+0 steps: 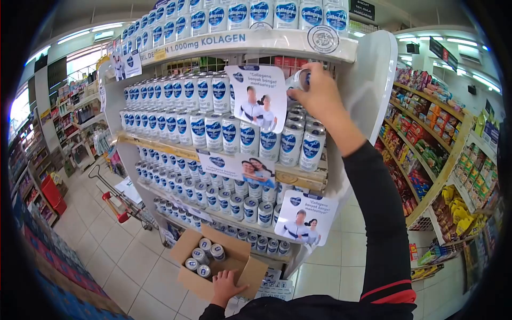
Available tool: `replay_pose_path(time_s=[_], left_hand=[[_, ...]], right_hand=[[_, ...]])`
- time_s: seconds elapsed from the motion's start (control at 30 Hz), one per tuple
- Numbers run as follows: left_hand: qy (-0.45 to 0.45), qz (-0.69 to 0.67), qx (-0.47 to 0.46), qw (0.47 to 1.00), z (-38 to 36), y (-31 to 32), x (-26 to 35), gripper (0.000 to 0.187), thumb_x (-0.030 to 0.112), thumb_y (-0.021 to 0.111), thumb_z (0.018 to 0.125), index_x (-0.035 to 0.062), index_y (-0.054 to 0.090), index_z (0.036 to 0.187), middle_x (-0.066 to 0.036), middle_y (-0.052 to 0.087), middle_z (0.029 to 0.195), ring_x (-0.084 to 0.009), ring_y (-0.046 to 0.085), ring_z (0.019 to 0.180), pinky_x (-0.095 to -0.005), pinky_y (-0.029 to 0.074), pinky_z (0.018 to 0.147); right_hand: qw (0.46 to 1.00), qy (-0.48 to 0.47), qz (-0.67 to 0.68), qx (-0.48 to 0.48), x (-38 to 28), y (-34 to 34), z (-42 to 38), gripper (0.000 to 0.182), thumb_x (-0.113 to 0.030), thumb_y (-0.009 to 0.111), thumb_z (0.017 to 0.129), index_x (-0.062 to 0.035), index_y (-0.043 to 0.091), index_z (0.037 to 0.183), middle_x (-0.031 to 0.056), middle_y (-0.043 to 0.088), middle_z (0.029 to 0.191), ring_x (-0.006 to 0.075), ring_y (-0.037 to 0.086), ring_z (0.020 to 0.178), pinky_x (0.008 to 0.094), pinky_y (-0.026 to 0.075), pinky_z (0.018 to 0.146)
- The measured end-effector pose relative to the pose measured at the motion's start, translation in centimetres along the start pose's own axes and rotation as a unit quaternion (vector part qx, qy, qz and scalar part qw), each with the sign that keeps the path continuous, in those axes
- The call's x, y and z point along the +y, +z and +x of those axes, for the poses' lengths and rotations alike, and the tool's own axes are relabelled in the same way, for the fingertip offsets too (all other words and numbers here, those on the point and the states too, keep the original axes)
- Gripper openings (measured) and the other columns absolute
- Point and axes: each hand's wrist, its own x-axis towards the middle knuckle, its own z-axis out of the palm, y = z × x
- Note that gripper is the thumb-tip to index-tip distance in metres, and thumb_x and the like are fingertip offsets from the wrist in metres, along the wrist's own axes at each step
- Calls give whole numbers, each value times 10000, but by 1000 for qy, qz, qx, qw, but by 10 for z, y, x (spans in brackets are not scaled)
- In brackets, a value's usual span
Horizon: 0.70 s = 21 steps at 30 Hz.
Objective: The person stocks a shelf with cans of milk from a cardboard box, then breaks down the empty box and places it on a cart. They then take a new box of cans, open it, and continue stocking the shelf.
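My right hand (320, 93) is closed around a can (295, 82), raised over the right end of the stacked row on the upper middle shelf. Under it stand white-and-blue Collagena drink cans (288, 143), stacked in two layers. A hanging promo card (256, 98) hides part of that stack. Low in front of me, my left hand (229, 285) grips the near rim of an open cardboard box (186, 280), its fingers curled over the edge. Several upright cans (204, 244) are grouped at the left side inside the box.
The white display rack (373, 96) has more can-filled tiers above and below. Another promo card (306, 216) hangs at its lower right. A hand trolley (125, 202) stands left on the tiled floor. Grocery shelves (426, 144) line the right side.
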Motion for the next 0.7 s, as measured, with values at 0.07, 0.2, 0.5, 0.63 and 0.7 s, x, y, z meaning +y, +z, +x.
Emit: replay_pose_path(time_s=[0.07,0.2,0.5,0.63,0.7], left_hand=[[-33,42,-41,998,2,3,3,599,546,656,530,170,567,987,-50,527,902,-240,472,899,-414,345,738],[-32,78,-88,993,0,9,0,479,522,635,562,176,613,892,-33,559,888,-239,499,886,-413,346,731],[-73,30,-88,993,6,-8,9,330,442,627,601,202,639,828,16,571,819,-180,521,815,-360,358,690],[-70,4,-70,995,9,-7,6,313,434,623,604,205,648,814,33,566,798,-155,518,795,-342,351,680],[-73,-5,-65,995,12,-9,6,310,432,625,599,204,649,808,35,566,791,-155,518,788,-338,350,674]], right_hand=[[997,57,24,-35,24,25,26,437,-177,728,585,14,509,911,207,568,838,325,565,776,383,452,703],[957,220,123,-142,26,44,64,343,-171,702,562,59,563,775,177,596,664,263,601,557,370,487,515],[945,116,74,-296,54,174,56,402,-254,690,596,40,575,846,140,577,639,207,581,523,323,470,484],[939,102,63,-324,44,197,47,390,-254,688,601,36,569,834,133,566,633,201,573,521,320,464,482],[936,95,56,-335,39,207,45,384,-254,687,604,34,566,829,130,560,629,198,569,520,319,462,481]])
